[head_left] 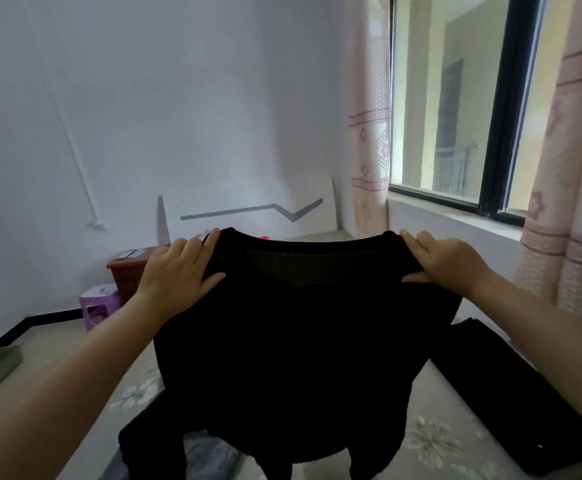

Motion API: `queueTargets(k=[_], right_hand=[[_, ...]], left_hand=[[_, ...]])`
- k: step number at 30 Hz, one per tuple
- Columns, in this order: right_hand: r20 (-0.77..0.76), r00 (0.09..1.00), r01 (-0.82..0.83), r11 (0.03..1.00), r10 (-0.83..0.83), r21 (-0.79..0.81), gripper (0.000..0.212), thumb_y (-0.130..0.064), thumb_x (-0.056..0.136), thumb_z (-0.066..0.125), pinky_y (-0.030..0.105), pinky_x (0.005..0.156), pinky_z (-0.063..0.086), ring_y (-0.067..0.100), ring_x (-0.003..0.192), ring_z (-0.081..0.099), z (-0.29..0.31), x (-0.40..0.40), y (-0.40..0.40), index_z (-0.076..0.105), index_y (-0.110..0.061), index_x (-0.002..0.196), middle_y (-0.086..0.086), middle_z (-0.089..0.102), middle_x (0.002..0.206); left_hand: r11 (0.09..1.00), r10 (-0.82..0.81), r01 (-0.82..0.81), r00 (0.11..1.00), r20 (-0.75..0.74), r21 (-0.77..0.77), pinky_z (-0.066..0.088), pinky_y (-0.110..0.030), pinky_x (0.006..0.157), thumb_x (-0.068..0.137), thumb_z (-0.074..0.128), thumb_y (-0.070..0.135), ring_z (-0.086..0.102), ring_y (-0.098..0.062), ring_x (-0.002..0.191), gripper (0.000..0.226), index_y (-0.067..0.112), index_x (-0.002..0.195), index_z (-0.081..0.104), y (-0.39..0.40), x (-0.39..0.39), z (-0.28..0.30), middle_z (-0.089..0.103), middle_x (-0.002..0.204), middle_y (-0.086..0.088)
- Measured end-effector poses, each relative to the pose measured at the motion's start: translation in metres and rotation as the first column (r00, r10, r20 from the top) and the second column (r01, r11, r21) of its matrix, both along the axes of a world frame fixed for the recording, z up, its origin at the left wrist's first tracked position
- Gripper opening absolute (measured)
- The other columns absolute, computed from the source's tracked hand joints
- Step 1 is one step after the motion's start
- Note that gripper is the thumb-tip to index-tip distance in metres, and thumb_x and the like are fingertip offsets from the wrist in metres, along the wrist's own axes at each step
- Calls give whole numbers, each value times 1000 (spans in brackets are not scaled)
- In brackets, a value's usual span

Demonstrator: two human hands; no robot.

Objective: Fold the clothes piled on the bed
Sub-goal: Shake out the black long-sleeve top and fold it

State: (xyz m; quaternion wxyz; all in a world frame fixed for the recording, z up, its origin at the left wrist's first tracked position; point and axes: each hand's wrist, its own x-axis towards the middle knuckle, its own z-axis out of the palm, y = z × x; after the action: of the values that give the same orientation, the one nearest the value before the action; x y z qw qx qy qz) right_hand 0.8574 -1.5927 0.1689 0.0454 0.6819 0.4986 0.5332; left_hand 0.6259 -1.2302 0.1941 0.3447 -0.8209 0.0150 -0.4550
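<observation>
Black knit up in the air, folks: the sweater (293, 341) is held high by its shoulders over the bed (438, 441), neckline on top, body hanging straight down, sleeves trailing at the bottom onto the flowered sheet; the left hand (178, 271) has its grip on the left shoulder, thumb on the near side, fingers wrapped over the top edge; the right hand (445, 259) does the same on the right shoulder, thumb underneath, fingers over the seam, cloth pinched tight; both arms reach out, well apart, so the garment is spread wide between them; just right of it, another dark garment (511, 386) lies flat on the bed; something grey (206, 455) peeks out low down under the hanging sleeves, too hidden to name; beyond, a wooden cabinet (128, 271) against the white wall, a purple stool (97, 304) beside it; window (455, 98) with pink curtains (573, 188) at right.
</observation>
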Motion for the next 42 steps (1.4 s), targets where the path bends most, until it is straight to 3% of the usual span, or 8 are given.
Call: queueTargets(k=[8,14,18,20,23,31,34,42], right_hand=[[-104,994,-34,989,19,-146,75,-54,93,-4,14,25,25,21,26,45,-45,-7,11,43,2,109,14,63,69],[-162,982,124,983,-101,135,77,-58,92,18,17,32,24,29,29,45,-21,-24,-2,53,9,107,24,60,70],[-338,895,178,928,-291,-327,91,-61,42,81,17,27,31,18,35,55,-103,-44,16,64,5,103,12,67,72],[-400,791,261,846,-463,-464,96,-56,35,85,19,38,42,18,53,65,-102,-44,17,65,11,100,19,68,83],[-559,771,220,952,-304,-214,85,-39,22,92,21,24,33,27,34,56,-72,-35,19,67,13,84,21,62,61],[-584,798,159,987,-147,-31,74,-27,39,91,33,32,44,34,41,58,-58,-34,22,65,11,98,24,61,66],[-744,667,79,997,-51,2,36,-23,75,75,32,65,44,34,78,63,-69,-51,30,67,5,96,23,65,86],[-912,397,152,988,-100,-42,24,-20,89,57,38,73,41,32,89,59,-127,-39,45,66,1,97,20,65,92]], left_hand=[[994,73,-105,874,-480,-39,42,-24,34,58,74,54,62,-22,52,74,-1,106,66,-27,2,-81,64,70,-10],[965,125,-97,987,100,-244,42,-26,40,79,51,45,59,-32,58,63,-2,121,49,-14,-9,-19,59,75,-20],[897,191,-412,691,-697,-163,51,-30,65,83,50,59,59,-22,94,82,8,143,31,-35,-14,-145,58,110,-7],[834,263,-497,738,-621,-238,51,-31,74,86,47,57,56,-24,100,80,5,144,26,-14,-13,-142,54,117,-10],[794,277,-467,848,-452,-388,41,-34,63,89,52,43,55,-35,97,74,-2,141,26,4,1,-91,53,112,-22],[754,273,-516,810,-519,-408,38,-35,70,93,40,48,48,-33,108,75,3,146,12,-3,7,-76,47,121,-19],[699,142,-430,867,-479,-572,46,-45,71,90,54,32,54,-41,100,65,-2,140,30,-1,-3,-102,54,111,-26],[581,127,-527,811,-571,-620,40,-42,80,96,42,28,48,-37,109,60,2,144,18,-5,24,-139,45,121,-22]])
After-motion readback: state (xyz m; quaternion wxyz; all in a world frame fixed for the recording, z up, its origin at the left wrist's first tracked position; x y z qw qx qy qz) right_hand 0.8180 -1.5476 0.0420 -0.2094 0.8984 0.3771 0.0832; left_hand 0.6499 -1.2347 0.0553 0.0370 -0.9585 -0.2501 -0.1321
